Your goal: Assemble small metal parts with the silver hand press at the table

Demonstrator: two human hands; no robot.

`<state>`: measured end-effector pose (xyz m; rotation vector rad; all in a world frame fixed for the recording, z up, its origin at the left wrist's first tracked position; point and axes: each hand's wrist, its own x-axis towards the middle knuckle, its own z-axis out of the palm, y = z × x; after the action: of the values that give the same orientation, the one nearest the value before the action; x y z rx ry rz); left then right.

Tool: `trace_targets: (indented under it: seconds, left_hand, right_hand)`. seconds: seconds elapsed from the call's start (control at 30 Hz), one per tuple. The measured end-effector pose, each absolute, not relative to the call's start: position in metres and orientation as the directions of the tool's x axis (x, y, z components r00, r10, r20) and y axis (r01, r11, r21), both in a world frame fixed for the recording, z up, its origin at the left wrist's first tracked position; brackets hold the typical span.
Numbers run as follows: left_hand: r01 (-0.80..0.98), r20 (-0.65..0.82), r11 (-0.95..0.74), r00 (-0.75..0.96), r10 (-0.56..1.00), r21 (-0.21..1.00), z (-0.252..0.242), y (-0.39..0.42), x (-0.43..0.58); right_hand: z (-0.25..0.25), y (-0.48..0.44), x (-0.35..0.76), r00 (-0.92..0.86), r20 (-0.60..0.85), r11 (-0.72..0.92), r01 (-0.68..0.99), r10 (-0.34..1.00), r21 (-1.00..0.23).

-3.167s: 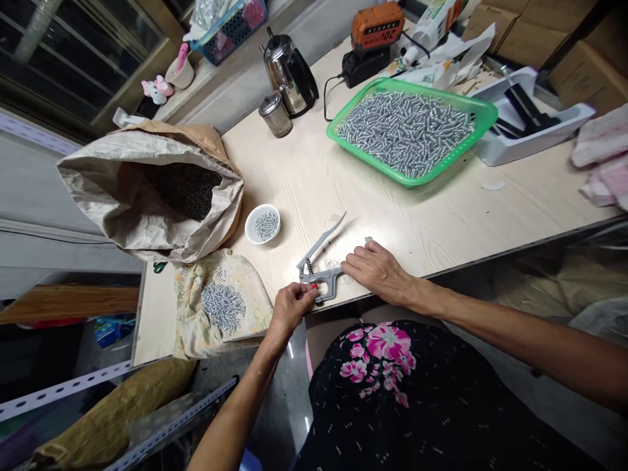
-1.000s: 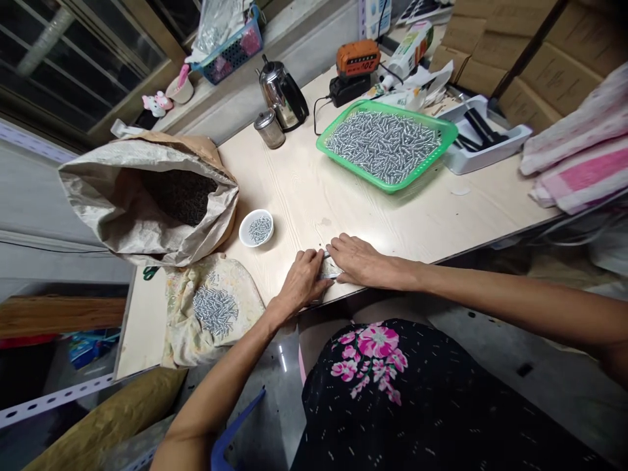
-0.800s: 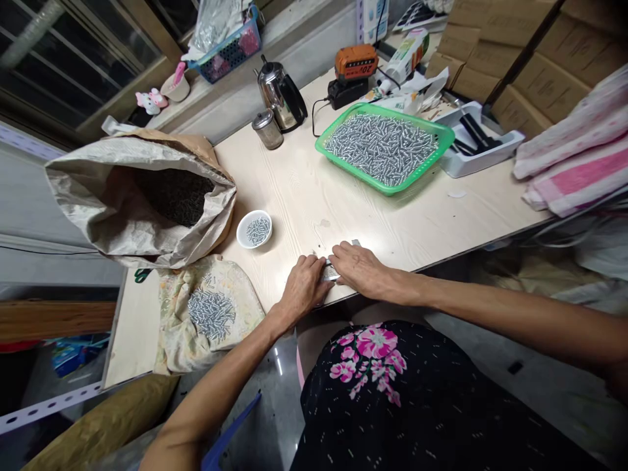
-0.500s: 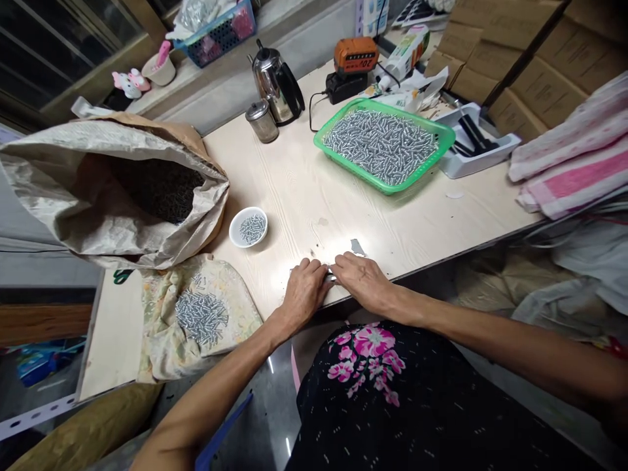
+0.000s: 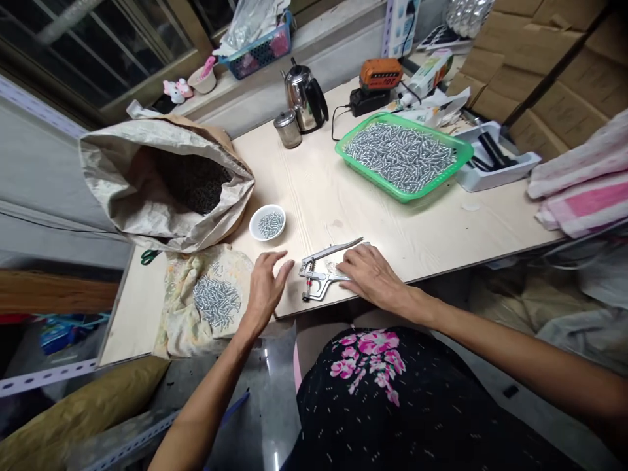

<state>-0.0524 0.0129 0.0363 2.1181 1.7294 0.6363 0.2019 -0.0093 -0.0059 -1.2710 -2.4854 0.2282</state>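
Pliers (image 5: 321, 275) now lie uncovered, left hand (image 5: 265, 291) lifted off and spread, right hand (image 5: 370, 275) flat, loosely open on handles.

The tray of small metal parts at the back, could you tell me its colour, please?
The tray is bright green, seen clearly in the head view.

Desk (image 5: 432, 226): pale beige wood-grain. Pliers (image 5: 321, 275) at the near edge: grey metal, one small red spot. Basket (image 5: 466, 154) toward the far right corner: bright green, filled with silver-grey screws (image 5: 400, 154). Small bowl (image 5: 254, 224): white, silver screws inside. Sack (image 5: 122, 190) at the left edge: tan paper, dark contents. Cloth (image 5: 184, 320) at the near left corner: cream with a faded floral print. Kettle (image 5: 305, 101) at the far edge: shiny steel with black. Battery (image 5: 381, 72): orange. Towels (image 5: 583, 190) at the right edge: pink-and-white striped. Garment (image 5: 392, 405): black, white flecks, pink flowers.
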Motion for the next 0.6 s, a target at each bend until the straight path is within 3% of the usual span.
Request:
trace_targets:
  seconds: [0.2,0.6]
  left_hand:
    - [0.854,-0.063,-0.015,0.056,0.996,0.520,0.025,-0.009,-0.060]
    - [0.841,-0.044,0.030,-0.007,0.999,0.541,0.005,0.003,-0.056]
  right_hand:
    - [-0.012,-0.006,0.195,-0.519,0.300,0.597,0.740,0.800,-0.311]
    - [-0.021,0.001,0.201,-0.432,0.371,0.552,0.762,0.822,-0.338]
